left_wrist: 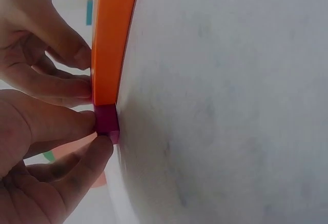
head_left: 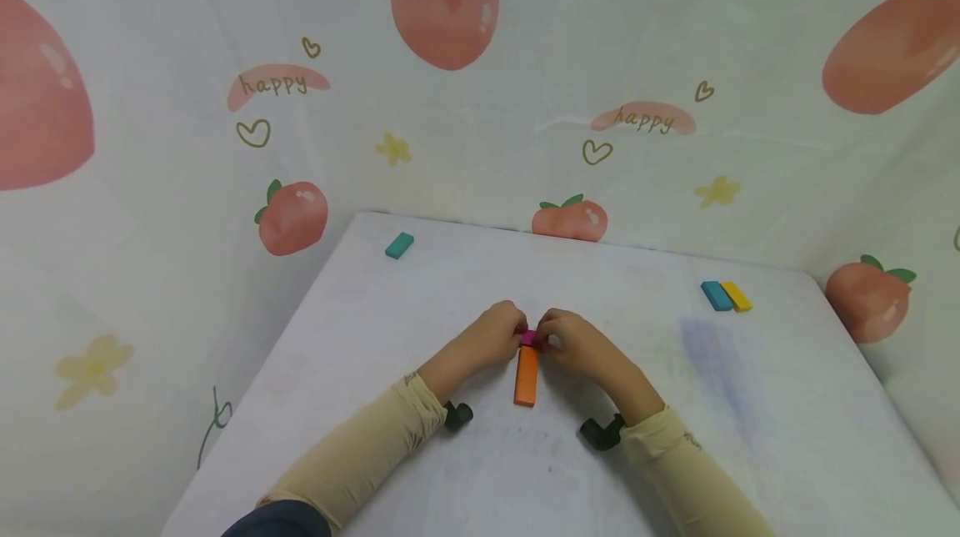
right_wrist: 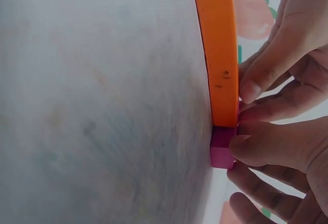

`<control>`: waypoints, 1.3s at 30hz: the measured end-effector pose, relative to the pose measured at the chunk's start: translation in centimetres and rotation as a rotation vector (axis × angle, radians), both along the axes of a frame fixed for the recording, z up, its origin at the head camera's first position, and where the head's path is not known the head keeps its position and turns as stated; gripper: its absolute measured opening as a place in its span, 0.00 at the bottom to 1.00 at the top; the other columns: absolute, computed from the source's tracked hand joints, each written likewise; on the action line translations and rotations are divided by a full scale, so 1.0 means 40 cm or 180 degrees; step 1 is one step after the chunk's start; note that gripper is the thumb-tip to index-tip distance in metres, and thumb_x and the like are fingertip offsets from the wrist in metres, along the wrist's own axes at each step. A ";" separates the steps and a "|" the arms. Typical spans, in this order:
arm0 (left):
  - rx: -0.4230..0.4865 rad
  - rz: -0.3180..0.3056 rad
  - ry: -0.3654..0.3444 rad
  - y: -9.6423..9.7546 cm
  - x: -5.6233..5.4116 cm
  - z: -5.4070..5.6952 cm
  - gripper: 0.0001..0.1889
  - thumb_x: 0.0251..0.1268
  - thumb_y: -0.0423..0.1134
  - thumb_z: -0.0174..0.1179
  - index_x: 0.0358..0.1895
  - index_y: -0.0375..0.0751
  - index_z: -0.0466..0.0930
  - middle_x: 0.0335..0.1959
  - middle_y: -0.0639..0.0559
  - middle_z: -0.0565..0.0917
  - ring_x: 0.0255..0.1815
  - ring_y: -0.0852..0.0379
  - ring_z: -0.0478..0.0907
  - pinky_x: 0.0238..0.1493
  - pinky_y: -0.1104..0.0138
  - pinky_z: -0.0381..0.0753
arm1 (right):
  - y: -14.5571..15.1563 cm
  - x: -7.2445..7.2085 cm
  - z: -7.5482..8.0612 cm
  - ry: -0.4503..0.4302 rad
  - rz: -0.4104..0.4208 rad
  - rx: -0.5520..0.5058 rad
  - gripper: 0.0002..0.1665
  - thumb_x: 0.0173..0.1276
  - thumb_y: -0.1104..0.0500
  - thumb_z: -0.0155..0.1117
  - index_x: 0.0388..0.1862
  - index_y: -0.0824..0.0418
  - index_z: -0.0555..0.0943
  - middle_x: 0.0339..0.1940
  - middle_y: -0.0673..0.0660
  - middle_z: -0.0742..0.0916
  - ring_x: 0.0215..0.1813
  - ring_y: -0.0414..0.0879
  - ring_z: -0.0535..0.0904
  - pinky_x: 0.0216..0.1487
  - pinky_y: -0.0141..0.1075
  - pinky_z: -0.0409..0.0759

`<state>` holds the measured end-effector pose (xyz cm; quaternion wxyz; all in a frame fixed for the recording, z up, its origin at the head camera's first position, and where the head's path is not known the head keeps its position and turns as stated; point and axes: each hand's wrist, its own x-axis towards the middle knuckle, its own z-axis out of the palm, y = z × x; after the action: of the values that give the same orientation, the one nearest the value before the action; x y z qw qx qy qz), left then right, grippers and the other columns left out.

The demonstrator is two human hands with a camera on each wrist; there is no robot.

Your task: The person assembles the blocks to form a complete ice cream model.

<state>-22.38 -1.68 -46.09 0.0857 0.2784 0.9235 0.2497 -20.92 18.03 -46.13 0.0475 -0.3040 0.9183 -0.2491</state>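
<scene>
The left hand (head_left: 495,335) and right hand (head_left: 577,343) pinch opposite ends of a magenta rectangular block (head_left: 528,338), positioned against the far end of an orange rectangular block (head_left: 527,376) on the white counter (head_left: 510,487). Alignment of this pair appears nearly complete; release is pending. A teal block (head_left: 400,245), a blue block (head_left: 717,296) and a yellow block (head_left: 737,297), all rectangular, lie well apart from it.

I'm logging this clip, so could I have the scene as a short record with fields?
Left grip: pinches the magenta block
Right grip: also pinches the magenta block
Magenta block position: far end of the orange block
Far left: teal block
Far right: blue block and yellow block, side by side
Surface: white tabletop
</scene>
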 end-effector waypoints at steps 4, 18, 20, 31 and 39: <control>-0.0002 0.0011 0.0000 -0.001 0.009 0.000 0.08 0.72 0.27 0.62 0.48 0.31 0.88 0.41 0.43 0.85 0.44 0.51 0.80 0.53 0.61 0.85 | -0.002 0.003 -0.001 -0.0068 -0.0052 0.0053 0.08 0.69 0.71 0.70 0.38 0.61 0.91 0.41 0.52 0.87 0.45 0.46 0.82 0.54 0.44 0.87; -0.0067 0.0157 -0.0116 0.005 0.017 0.005 0.08 0.75 0.30 0.62 0.49 0.32 0.89 0.41 0.45 0.84 0.43 0.54 0.78 0.52 0.63 0.84 | 0.101 -0.043 0.016 0.0015 -0.0643 -0.0080 0.08 0.71 0.67 0.69 0.46 0.66 0.90 0.46 0.60 0.88 0.52 0.57 0.85 0.59 0.56 0.86; -0.0085 0.0190 -0.0145 0.007 0.016 0.004 0.08 0.75 0.31 0.62 0.49 0.32 0.89 0.41 0.46 0.84 0.43 0.55 0.77 0.52 0.64 0.84 | 0.154 -0.070 0.011 0.0127 -0.0836 -0.0137 0.09 0.72 0.66 0.68 0.47 0.68 0.90 0.47 0.63 0.88 0.52 0.60 0.85 0.57 0.58 0.85; -0.0100 0.0237 -0.0207 0.008 0.015 0.003 0.09 0.77 0.32 0.62 0.51 0.33 0.88 0.43 0.46 0.84 0.45 0.55 0.77 0.55 0.64 0.85 | 0.481 -0.143 0.020 0.0118 -0.1999 0.0372 0.21 0.76 0.65 0.56 0.58 0.79 0.81 0.56 0.81 0.81 0.60 0.76 0.78 0.61 0.67 0.77; -0.0088 0.0185 -0.0263 0.005 0.014 0.009 0.09 0.76 0.31 0.61 0.50 0.33 0.89 0.43 0.46 0.84 0.44 0.55 0.76 0.55 0.63 0.84 | 0.598 -0.116 0.012 -0.0222 -0.2423 0.0459 0.26 0.74 0.62 0.51 0.62 0.78 0.79 0.66 0.83 0.75 0.61 0.76 0.75 0.57 0.70 0.77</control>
<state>-21.80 -1.49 -45.73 0.1203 0.2397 0.9302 0.2505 -25.55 41.93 -45.64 0.0041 0.0713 0.9784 -0.1939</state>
